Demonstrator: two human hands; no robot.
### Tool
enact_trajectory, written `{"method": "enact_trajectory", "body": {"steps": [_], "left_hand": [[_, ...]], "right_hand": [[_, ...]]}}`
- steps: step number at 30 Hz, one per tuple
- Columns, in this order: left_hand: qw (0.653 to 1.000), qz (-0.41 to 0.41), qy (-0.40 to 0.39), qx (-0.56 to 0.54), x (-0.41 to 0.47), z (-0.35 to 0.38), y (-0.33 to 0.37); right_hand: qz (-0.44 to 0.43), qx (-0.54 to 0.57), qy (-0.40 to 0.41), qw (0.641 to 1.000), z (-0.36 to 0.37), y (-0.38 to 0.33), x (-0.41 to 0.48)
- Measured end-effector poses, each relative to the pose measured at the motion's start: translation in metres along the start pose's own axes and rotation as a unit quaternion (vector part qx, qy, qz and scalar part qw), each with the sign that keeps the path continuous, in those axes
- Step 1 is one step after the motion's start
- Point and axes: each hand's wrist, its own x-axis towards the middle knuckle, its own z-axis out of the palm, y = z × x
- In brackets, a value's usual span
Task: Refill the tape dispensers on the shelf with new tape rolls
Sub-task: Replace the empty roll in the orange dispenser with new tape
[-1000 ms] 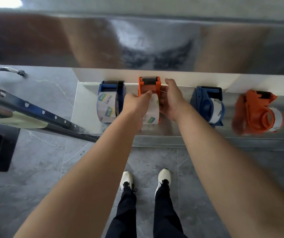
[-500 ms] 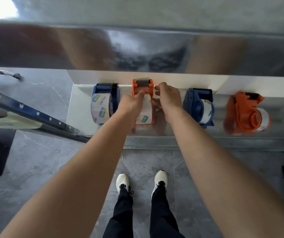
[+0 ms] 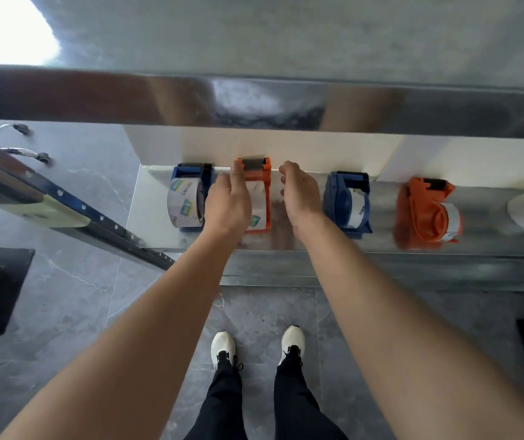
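Change: the right hand [image 3: 298, 198] has let go of the orange dispenser [image 3: 256, 192] and hangs just beside it, fingers loosely curled on nothing.
Left hand [image 3: 227, 204]: still resting on the dispenser's loaded tape roll [image 3: 257, 204], thumb by the cutter; firm grip or mere touch, cannot tell.
Place: shelf [image 3: 286, 236], between two blue dispensers.
Meaning: this refill looks finished; blue dispenser [image 3: 348, 201], right of the free hand, seems next.

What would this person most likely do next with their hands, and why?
Probably move to the blue dispenser on the right. The orange dispenser between the hands already carries a full roll, the right hand hangs open beside it, and the left hand rests on it, while the blue one's roll looks thin.
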Motion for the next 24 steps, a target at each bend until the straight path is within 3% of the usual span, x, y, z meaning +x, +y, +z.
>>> {"method": "enact_trajectory", "body": {"steps": [18,24], "left_hand": [[0.980,-0.044,0.067,-0.185,-0.074,-0.011,0.033],[0.983,-0.036,0.030,-0.177,-0.101,-0.011,0.033]], "right_hand": [[-0.040,-0.010,-0.119,0.992,-0.045,-0.019,-0.062],[-0.063,0.007,-0.115,0.991,-0.060,-0.015,-0.088]]}}
